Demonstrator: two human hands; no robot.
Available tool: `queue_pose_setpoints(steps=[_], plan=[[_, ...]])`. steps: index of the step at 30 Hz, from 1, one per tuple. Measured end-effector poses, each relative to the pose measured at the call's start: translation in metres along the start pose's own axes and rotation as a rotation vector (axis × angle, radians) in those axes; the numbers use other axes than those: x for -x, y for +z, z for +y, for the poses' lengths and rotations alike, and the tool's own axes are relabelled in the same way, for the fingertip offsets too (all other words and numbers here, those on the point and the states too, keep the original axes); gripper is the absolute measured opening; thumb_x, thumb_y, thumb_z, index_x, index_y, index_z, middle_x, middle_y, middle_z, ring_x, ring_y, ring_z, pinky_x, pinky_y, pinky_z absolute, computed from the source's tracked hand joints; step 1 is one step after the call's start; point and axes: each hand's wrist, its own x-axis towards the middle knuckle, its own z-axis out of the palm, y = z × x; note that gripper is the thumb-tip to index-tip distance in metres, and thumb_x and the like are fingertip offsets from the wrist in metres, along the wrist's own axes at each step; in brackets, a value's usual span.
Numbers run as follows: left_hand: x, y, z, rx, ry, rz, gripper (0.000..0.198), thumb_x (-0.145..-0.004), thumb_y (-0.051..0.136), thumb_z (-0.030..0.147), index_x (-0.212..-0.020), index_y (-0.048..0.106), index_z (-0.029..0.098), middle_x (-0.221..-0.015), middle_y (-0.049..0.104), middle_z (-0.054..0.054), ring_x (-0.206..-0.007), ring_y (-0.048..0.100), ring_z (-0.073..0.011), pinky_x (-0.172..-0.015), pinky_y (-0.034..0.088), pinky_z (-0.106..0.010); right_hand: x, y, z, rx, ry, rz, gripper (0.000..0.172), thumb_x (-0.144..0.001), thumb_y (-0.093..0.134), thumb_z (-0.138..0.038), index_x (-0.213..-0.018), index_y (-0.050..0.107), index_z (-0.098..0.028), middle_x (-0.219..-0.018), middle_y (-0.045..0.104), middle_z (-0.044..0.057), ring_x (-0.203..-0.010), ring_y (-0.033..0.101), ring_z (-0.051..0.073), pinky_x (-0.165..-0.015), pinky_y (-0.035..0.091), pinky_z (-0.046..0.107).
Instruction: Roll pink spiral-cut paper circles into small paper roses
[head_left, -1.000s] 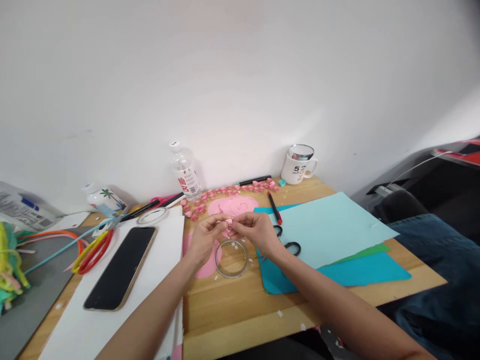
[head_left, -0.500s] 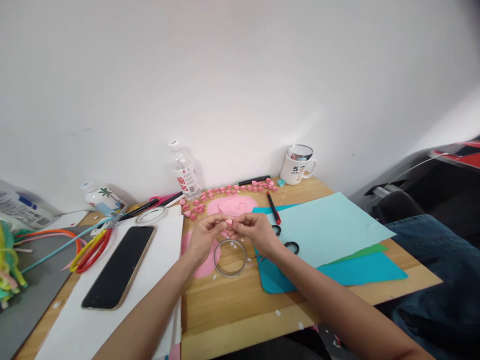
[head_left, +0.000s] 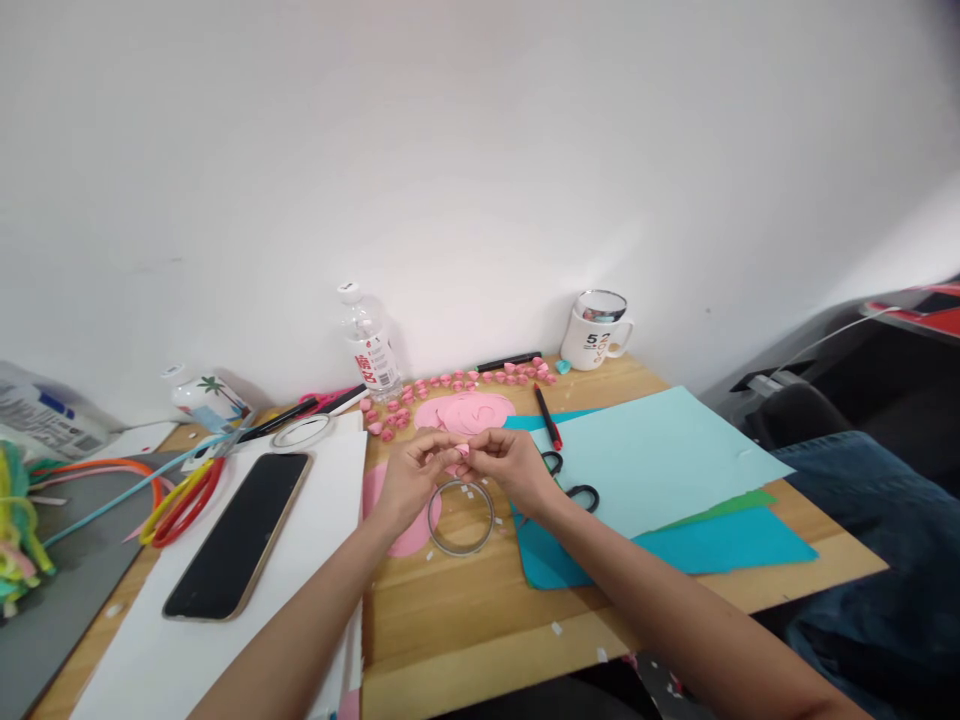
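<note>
Between my fingertips is a small curled piece of pink paper, pinched from both sides. My left hand is closed on its left part, and my right hand grips its right part with thumb and forefinger. Just below the hands a roll of tape lies flat on the table. Pink paper discs are stacked behind the hands, and more pink paper lies under my left wrist. Several small rolled pink paper buds stand in rows farther back.
Scissors lie partly under my right wrist, beside light blue sheets and a red-capped pen. A phone rests on white paper at left. A plastic bottle and white mug stand by the wall.
Both hands stay in nearly the same place. The fingers have shifted slightly around the pink paper piece, which has moved a little to the right and down.
</note>
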Motion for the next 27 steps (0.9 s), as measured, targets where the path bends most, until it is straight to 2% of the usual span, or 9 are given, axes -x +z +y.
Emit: queue_pose_setpoints(steps=[10, 16, 19, 21, 24, 25, 27], plan=[[0.000, -0.002, -0.007, 0.259, -0.142, -0.025, 0.016, -0.064, 0.068, 0.020, -0.079, 0.069, 0.016, -0.072, 0.065, -0.003, -0.068, 0.055, -0.0135, -0.068, 0.043, -0.026, -0.001, -0.006, -0.005, -0.020, 0.017, -0.101, 0.033, -0.053, 0.072, -0.043, -0.063, 0.061, -0.013, -0.060, 0.066, 0.002, -0.051, 0.060, 0.011, -0.056, 0.052, 0.025], [-0.001, -0.002, -0.007, 0.340, -0.177, -0.014, 0.016, -0.061, 0.071, 0.020, -0.076, 0.070, 0.016, -0.067, 0.064, -0.001, -0.066, 0.053, -0.0106, -0.067, 0.041, -0.023, -0.001, -0.005, -0.005, 0.006, 0.003, -0.091, 0.028, -0.059, 0.069, -0.038, -0.063, 0.058, -0.013, -0.059, 0.064, 0.002, -0.050, 0.060, 0.012, -0.053, 0.052, 0.026], [-0.003, -0.003, -0.007, 0.407, -0.215, 0.026, 0.017, -0.059, 0.072, 0.020, -0.075, 0.069, 0.015, -0.066, 0.063, 0.000, -0.062, 0.051, -0.0089, -0.063, 0.040, -0.022, -0.003, -0.008, -0.005, 0.037, -0.008, -0.063, 0.027, -0.062, 0.067, -0.038, -0.064, 0.057, -0.013, -0.060, 0.064, 0.003, -0.051, 0.061, 0.013, -0.055, 0.052, 0.028], [-0.004, -0.004, -0.006, 0.482, -0.242, 0.052, 0.019, -0.057, 0.074, 0.019, -0.075, 0.069, 0.014, -0.067, 0.063, 0.000, -0.061, 0.051, -0.0081, -0.062, 0.040, -0.021, -0.003, -0.010, -0.008, 0.059, -0.065, -0.052, 0.024, -0.065, 0.065, -0.037, -0.066, 0.056, -0.015, -0.062, 0.063, 0.002, -0.054, 0.060, 0.013, -0.057, 0.052, 0.030], [-0.007, -0.007, -0.005, 0.616, -0.271, 0.029, 0.018, -0.058, 0.074, 0.017, -0.075, 0.067, 0.014, -0.069, 0.062, 0.000, -0.063, 0.052, -0.0080, -0.064, 0.041, -0.021, 0.001, -0.011, -0.014, 0.114, -0.255, -0.096, 0.016, -0.068, 0.062, -0.030, -0.071, 0.052, -0.017, -0.075, 0.061, 0.002, -0.071, 0.060, 0.014, -0.065, 0.052, 0.029], [-0.007, -0.008, -0.005, 0.658, -0.279, 0.015, 0.016, -0.059, 0.073, 0.017, -0.074, 0.067, 0.014, -0.068, 0.062, 0.000, -0.063, 0.053, -0.0081, -0.065, 0.041, -0.022, 0.002, -0.010, -0.015, 0.159, -0.319, -0.121, 0.012, -0.071, 0.059, -0.027, -0.071, 0.051, -0.018, -0.078, 0.061, 0.002, -0.076, 0.060, 0.014, -0.067, 0.051, 0.028], [-0.007, -0.009, -0.005, 0.729, -0.293, -0.004, 0.013, -0.061, 0.072, 0.018, -0.073, 0.066, 0.013, -0.068, 0.061, 0.000, -0.064, 0.054, -0.0088, -0.065, 0.043, -0.022, 0.005, -0.009, -0.015, 0.314, -0.420, -0.149, 0.006, -0.075, 0.053, -0.022, -0.072, 0.051, -0.018, -0.075, 0.061, 0.002, -0.074, 0.059, 0.013, -0.067, 0.049, 0.027]])
